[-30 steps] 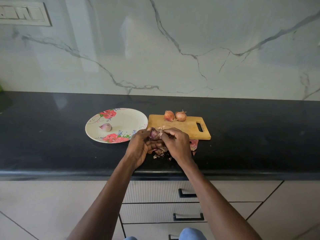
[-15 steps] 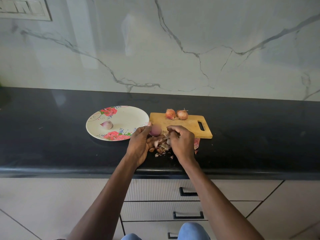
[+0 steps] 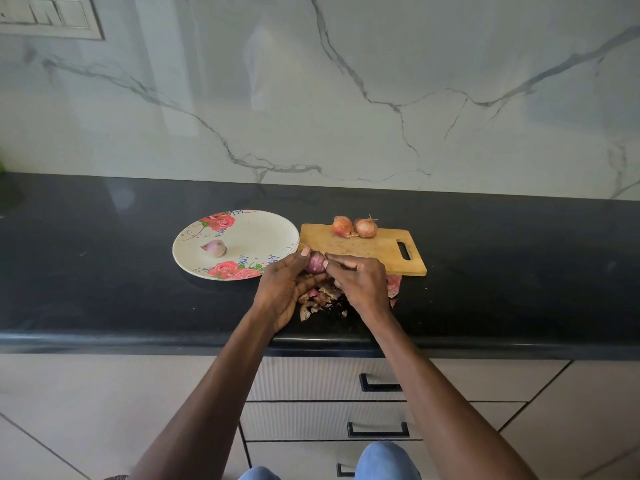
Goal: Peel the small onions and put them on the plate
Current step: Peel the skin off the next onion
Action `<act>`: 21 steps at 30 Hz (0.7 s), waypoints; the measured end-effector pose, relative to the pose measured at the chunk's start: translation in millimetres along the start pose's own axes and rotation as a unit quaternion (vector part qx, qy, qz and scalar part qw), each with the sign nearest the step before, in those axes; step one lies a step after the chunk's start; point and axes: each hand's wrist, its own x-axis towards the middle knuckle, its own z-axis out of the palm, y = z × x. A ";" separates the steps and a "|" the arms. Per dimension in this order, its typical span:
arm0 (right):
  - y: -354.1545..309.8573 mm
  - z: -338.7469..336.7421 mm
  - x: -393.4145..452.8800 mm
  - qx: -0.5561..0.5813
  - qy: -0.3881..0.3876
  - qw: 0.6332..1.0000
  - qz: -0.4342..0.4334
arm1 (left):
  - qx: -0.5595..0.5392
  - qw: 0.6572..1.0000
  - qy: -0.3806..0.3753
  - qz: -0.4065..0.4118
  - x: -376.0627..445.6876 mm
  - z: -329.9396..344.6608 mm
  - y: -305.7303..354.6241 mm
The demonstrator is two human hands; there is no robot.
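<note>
Two hands meet over the black counter [image 3: 104, 271]: the left hand [image 3: 282, 289] grasps a purple onion [image 3: 315, 263] in its fingertips, and the right hand [image 3: 360, 282] pinches at its right side. One peeled onion [image 3: 214, 248] lies on the floral plate [image 3: 263, 233], left. Two unpeeled onions [image 3: 354, 226] sit at the cutting board's [image 3: 377, 251] far edge. Skins [image 3: 320, 296] lie beneath the hands.

A wooden cutting board [image 3: 367, 249] lies on the black countertop [image 3: 104, 271], its near edge just behind the spot where the grip happens, its handle slot to the right. A white marble backsplash [image 3: 346, 98] rises well behind that, with a switch plate [image 3: 48, 15] far up left. Below, toward me, are drawers with black handles [image 3: 377, 429].
</note>
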 end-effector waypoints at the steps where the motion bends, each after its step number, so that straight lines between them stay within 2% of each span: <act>1: 1.3 -0.3 0.4 0.007 -0.001 1.000 0.002 | -0.006 1.000 0.002 0.001 0.5 -0.3 -0.1; 15: 2.1 0.6 2.4 0.023 -0.004 0.998 0.053 | -0.011 1.000 0.026 -0.010 4.9 -5.0 -2.3; 18: 1.6 0.2 2.1 0.028 -0.024 0.998 0.053 | -0.021 0.999 0.025 -0.009 6.8 -6.2 -3.8; 21: 4.2 -0.3 2.1 0.018 -0.008 0.999 0.043 | -0.025 0.999 0.023 -0.012 6.5 -6.1 -3.6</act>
